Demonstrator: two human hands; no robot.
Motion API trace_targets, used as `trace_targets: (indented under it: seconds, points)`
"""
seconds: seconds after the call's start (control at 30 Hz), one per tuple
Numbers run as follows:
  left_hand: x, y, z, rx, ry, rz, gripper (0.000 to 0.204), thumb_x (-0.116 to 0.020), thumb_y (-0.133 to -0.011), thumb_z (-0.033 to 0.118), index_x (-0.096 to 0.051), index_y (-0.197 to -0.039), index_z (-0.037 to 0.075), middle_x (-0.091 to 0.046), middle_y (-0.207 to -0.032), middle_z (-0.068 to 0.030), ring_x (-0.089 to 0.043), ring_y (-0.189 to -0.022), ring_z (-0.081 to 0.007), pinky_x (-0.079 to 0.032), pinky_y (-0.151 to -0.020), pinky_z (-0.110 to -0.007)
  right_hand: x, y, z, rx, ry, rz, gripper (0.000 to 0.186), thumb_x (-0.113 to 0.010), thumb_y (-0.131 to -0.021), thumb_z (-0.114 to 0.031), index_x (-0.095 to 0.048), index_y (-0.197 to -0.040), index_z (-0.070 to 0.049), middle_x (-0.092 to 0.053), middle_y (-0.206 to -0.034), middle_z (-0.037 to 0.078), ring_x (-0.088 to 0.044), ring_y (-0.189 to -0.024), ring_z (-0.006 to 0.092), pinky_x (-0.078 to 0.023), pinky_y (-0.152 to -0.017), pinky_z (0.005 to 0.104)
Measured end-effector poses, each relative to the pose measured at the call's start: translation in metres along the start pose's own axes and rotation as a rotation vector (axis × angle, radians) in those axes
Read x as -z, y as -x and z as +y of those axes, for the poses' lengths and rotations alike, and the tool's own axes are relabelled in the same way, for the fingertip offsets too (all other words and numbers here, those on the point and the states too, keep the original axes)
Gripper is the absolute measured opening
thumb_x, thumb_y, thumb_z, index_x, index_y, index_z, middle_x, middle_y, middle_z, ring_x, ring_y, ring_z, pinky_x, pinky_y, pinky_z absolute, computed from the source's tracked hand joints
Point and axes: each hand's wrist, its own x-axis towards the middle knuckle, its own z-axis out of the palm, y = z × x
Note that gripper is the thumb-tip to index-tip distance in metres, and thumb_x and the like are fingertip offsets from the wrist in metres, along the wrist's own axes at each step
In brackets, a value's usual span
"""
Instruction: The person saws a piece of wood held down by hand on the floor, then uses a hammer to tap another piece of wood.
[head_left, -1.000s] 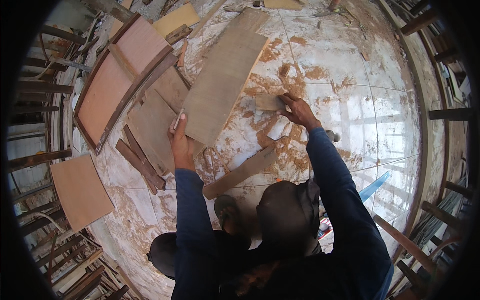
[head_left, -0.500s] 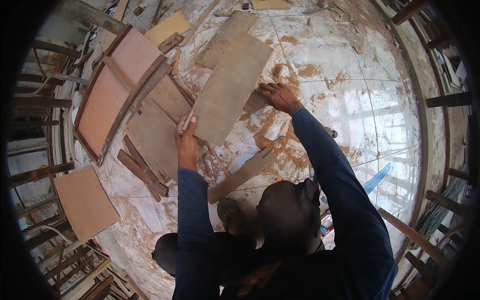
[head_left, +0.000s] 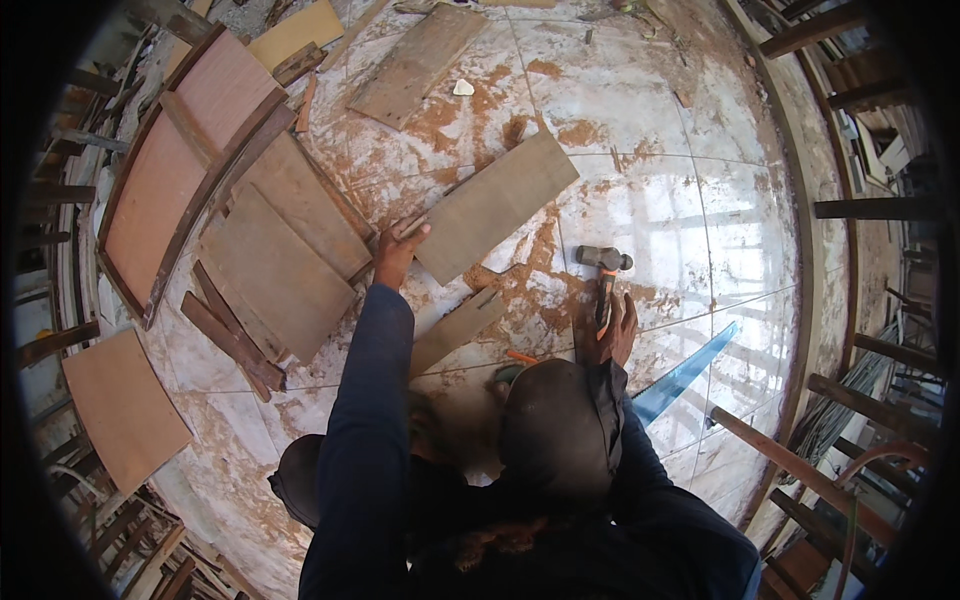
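Note:
My left hand (head_left: 398,250) is closed on the left end of a brown rectangular plywood board (head_left: 505,205), with a thin pale strip between the fingers. The board slants up toward the right, over the dusty floor. Lower right, my right hand (head_left: 618,332) is beside the orange-and-black handle of a hammer (head_left: 602,260), fingers stretched out along it. The hammer's metal head points away from me on the floor. Right of that hand is a handsaw (head_left: 690,372) with a blue blade. A narrower wooden piece (head_left: 457,330) lies below the board.
A curved wooden frame with a pinkish panel (head_left: 170,180) lies at left, beside stacked plywood sheets (head_left: 275,270). Dark wood strips (head_left: 232,340) and a tan board (head_left: 127,408) are nearer me. Another board (head_left: 420,65) lies farther off. Timber pieces (head_left: 880,208) line the right edge.
My right hand has left the board's right side and come back to the hammer handle. The board has swung clockwise and lower, its left end still in my left hand.

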Motion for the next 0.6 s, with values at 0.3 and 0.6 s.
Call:
trace_targets:
  seconds: [0.3, 0.6]
  points:
    - [-0.029, -0.002, 0.010, -0.169, -0.804, 0.088, 0.047, -0.078, -0.083, 0.025, -0.066, -0.122, 0.002, -0.057, -0.121, -0.0222, -0.057, -0.112, -0.0378, -0.047, -0.094, -0.047, -0.018, 0.016, 0.050, -0.297, -0.137, -0.398, 0.048, -0.074, -0.084, -0.029, -0.051, -0.114, 0.000, -0.058, -0.072, 0.011, -0.059, -0.062, 0.0254, -0.047, -0.055, 0.0407]
    - [-0.011, -0.007, 0.009, 0.284, -0.461, 0.275, 0.085, -0.090, -0.067, 0.032, -0.051, -0.126, -0.015, -0.052, -0.137, -0.0290, -0.056, -0.123, -0.0403, -0.048, -0.102, -0.042, 0.015, -0.005, 0.007, -0.785, -1.254, -0.585, 0.027, -0.071, -0.091, -0.022, -0.055, -0.107, -0.006, -0.052, -0.062, 0.002, -0.053, -0.048, 0.0135, -0.043, -0.043, 0.0281]
